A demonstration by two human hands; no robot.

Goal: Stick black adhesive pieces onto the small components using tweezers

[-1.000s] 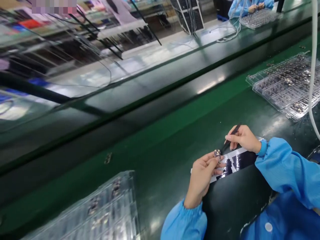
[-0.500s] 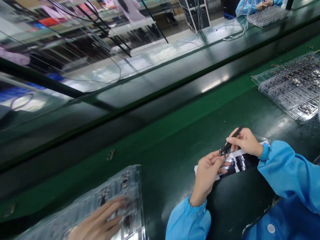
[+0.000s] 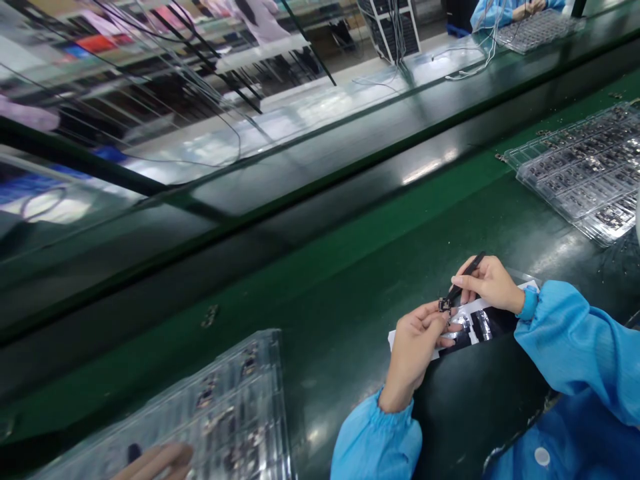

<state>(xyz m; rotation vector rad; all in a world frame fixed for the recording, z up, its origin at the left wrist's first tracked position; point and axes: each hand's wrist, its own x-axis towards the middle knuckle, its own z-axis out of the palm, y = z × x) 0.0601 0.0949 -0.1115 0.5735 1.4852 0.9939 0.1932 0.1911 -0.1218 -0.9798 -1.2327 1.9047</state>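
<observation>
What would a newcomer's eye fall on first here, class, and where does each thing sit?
Low and right of centre, the left hand pinches a small dark part while the right hand puts black tweezers to it. Clear trays of parts lie at far right and bottom left, where another person's fingers show.

Desk: we see a long dark green desk [image 3: 350,267] running slantwise, glossy with glare.
Near left: a clear plastic tray [image 3: 220,413] lies flat on it, small dark parts in its pockets; blurred, so we cannot tell them apart.
Far right: a second clear tray [image 3: 580,173], filled in rows, lies at the desk's right end.
Near right: a black-and-white sheet [image 3: 480,323] lies flat on it.
Middle: a small metal piece [image 3: 209,316], perhaps a clip, lies alone.
</observation>
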